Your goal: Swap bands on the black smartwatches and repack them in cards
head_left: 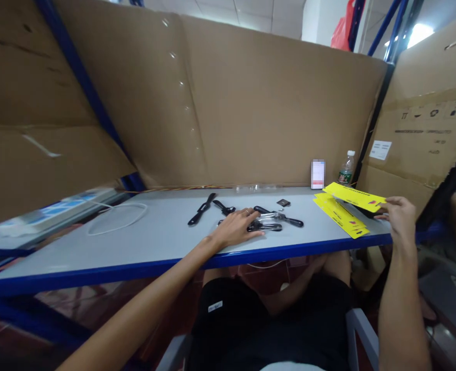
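My left hand [238,226] lies palm down near the table's front edge, fingers stretched over a group of small black-handled tools [292,222] with shiny metal parts; their exact kind is unclear. Just left of that hand are another black tool [223,207] and a long black piece [201,210]. My right hand [400,211] pinches the right end of a yellow printed card [354,196] and keeps it tilted above the table's right side. Beneath it, more yellow cards [342,215] lie fanned out, partly covered. A small dark square [283,203] rests behind the tools.
A phone [318,174] and a plastic bottle [346,167] stand at the back right of the grey table [166,237]. Cardboard panels [274,113] wall in the back and sides. At the left are a power strip [61,211] and a looped white cable [145,208].
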`<control>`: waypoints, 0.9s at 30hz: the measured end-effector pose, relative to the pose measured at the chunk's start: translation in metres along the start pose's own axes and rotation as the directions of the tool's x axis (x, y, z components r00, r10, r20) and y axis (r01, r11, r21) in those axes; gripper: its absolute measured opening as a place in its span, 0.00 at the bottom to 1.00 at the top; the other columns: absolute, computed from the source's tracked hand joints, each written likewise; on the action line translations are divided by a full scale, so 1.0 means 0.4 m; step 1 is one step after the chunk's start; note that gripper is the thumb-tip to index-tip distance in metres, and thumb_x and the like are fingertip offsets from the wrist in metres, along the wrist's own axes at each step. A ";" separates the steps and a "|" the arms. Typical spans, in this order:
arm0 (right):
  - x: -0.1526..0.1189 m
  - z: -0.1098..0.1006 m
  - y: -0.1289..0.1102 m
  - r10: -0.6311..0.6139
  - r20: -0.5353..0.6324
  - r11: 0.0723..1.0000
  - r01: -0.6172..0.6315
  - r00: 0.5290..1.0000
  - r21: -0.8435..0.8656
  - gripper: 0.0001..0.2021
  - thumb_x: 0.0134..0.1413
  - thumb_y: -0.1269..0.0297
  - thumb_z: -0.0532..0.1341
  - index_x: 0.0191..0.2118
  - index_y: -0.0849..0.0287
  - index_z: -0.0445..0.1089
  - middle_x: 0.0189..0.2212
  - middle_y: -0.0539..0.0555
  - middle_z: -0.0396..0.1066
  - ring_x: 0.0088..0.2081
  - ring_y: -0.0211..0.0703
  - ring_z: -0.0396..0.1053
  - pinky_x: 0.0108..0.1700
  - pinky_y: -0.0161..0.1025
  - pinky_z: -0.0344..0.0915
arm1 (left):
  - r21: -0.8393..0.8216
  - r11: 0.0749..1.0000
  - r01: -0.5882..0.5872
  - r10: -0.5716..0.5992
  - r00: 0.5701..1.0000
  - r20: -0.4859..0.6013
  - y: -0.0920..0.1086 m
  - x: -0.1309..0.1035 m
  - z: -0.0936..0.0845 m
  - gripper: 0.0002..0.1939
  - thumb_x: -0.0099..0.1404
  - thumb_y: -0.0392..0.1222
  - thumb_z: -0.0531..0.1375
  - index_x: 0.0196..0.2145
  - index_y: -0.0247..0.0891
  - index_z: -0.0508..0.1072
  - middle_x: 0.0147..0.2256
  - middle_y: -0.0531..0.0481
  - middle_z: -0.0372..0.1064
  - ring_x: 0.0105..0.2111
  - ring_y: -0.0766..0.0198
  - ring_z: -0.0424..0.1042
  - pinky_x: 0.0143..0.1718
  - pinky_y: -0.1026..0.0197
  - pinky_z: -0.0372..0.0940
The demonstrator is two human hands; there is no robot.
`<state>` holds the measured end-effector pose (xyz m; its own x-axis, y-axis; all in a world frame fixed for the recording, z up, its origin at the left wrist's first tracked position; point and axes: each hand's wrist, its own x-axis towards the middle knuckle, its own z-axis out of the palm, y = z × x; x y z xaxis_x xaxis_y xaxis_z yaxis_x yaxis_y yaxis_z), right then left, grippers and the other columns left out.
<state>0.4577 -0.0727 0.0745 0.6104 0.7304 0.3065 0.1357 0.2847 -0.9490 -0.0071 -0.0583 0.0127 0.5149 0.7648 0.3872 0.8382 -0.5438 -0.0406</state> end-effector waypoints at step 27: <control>-0.094 0.033 -0.114 -0.117 0.226 0.885 0.205 0.967 -0.418 0.02 0.50 0.69 0.66 0.30 0.56 0.73 0.19 0.54 0.74 0.17 0.42 0.70 0.18 0.34 0.65 | 0.160 0.739 0.655 -0.585 0.741 -0.331 -0.273 -0.162 -0.203 0.35 0.71 0.66 0.53 0.60 0.34 0.70 0.54 0.30 0.71 0.54 0.40 0.71 0.54 0.45 0.64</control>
<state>0.4182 -0.1050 0.1073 0.3984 0.8131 0.4245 0.5712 0.1422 -0.8084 -0.1465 -0.0764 0.0667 -0.1682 0.7704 0.6150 0.9851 0.1542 0.0763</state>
